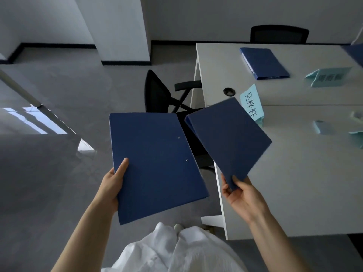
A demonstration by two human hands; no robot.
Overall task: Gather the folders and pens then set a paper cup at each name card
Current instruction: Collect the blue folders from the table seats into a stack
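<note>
My left hand (113, 185) grips the left edge of a blue folder (155, 163), possibly a thin stack, held flat over the floor. My right hand (238, 190) pinches the near corner of a second blue folder (228, 138), tilted above the table's left edge. A third blue folder (264, 62) lies on the far part of the white table (294, 183). A light blue name card (252, 104) stands just behind the folder in my right hand; another name card (329, 76) stands farther right. No paper cup or pen shows clearly.
A black office chair (159, 93) is tucked at the table's left end, another chair (279, 34) at the far side. A round cable hole (229, 91) sits in the tabletop. Blurred pale items (322, 127) lie at the right edge. Grey floor spreads to the left.
</note>
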